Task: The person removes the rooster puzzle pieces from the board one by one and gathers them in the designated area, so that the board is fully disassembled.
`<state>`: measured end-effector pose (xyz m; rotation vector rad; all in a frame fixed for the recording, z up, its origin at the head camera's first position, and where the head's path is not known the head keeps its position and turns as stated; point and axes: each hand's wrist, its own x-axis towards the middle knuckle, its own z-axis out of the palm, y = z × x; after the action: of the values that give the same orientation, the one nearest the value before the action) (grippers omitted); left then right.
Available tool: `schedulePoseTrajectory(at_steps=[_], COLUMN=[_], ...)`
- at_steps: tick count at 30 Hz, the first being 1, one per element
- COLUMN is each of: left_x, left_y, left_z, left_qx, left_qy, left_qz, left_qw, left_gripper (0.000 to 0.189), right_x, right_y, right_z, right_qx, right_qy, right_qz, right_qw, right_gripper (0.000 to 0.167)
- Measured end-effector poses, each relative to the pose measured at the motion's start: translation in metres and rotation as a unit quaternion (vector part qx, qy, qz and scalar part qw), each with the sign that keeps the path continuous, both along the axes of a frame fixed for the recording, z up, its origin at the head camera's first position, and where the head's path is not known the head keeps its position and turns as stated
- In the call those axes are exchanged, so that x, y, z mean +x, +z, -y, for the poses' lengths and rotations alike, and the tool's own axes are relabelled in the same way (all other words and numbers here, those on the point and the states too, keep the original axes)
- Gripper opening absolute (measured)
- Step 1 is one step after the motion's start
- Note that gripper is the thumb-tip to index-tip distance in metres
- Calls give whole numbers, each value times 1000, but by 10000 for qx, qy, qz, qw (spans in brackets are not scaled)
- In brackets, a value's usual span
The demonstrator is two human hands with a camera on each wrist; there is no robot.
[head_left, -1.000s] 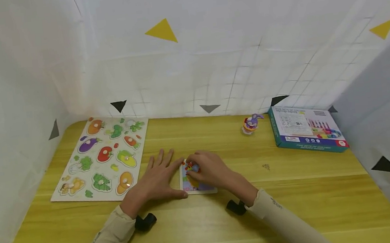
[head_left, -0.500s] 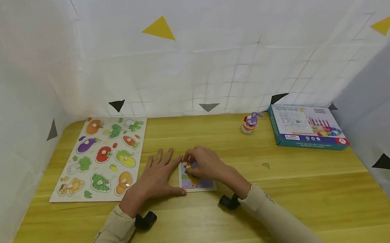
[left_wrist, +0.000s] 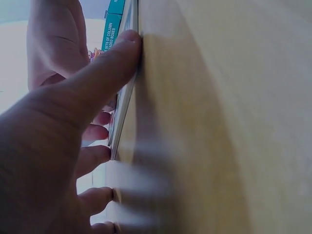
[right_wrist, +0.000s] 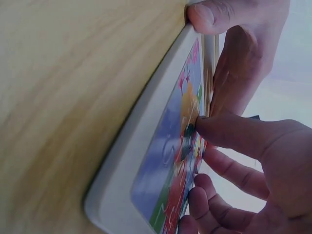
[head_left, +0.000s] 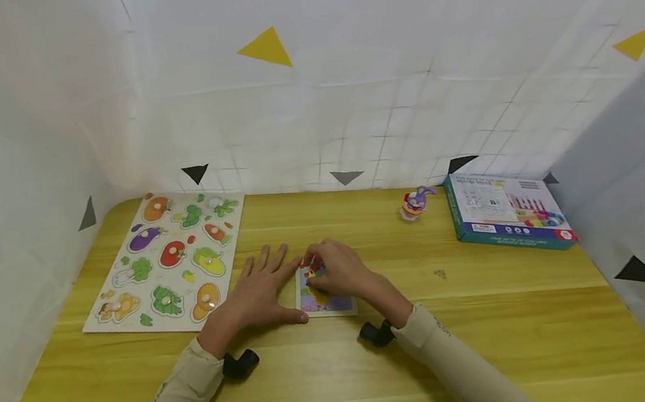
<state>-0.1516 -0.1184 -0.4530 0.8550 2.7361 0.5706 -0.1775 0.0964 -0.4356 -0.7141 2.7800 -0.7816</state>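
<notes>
A small framed jigsaw puzzle [head_left: 338,305] with a colourful picture lies flat on the table in the head view. My left hand [head_left: 256,298] is spread at its left side, fingers straight, with the thumb against the near left corner. In the left wrist view, the left thumb [left_wrist: 109,63] touches the puzzle's edge. Over the picture, my right hand [head_left: 339,269] has its fingers bent, and thumb and fingertips meet at a puzzle piece. The right wrist view shows the right thumb [right_wrist: 229,129] on a dark green piece [right_wrist: 187,139]; the fingertips are partly hidden behind the puzzle's surface.
A vegetable peg puzzle board [head_left: 150,263] lies at the left. Toward the back right stand a purple rabbit figure [head_left: 416,203] and a flat teal-edged box [head_left: 509,211]. White sheeting [head_left: 348,112] closes off the back and sides of the wooden table [head_left: 331,379].
My right hand has shifted slightly left and drawn its fingers closer together over the puzzle, then stayed nearly still. The left hand has kept its place.
</notes>
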Motion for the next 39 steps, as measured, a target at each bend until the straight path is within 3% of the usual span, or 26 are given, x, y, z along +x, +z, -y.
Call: schedulePoseTrajectory(at_steps=[17, 39], left_x=[1, 0], left_y=[-4, -9], left_z=[1, 2], left_qx=[32, 46], left_qy=[28, -28], left_qz=[-131, -251], left_qw=[9999, 9997], left_gripper=[109, 110], right_x=[14, 16], right_y=[-3, -6], right_z=[6, 18], right_qx=[323, 204], right_qy=[-134, -381], right_qz=[-839, -1643], right_qw=[9959, 9855], right_gripper=[41, 23])
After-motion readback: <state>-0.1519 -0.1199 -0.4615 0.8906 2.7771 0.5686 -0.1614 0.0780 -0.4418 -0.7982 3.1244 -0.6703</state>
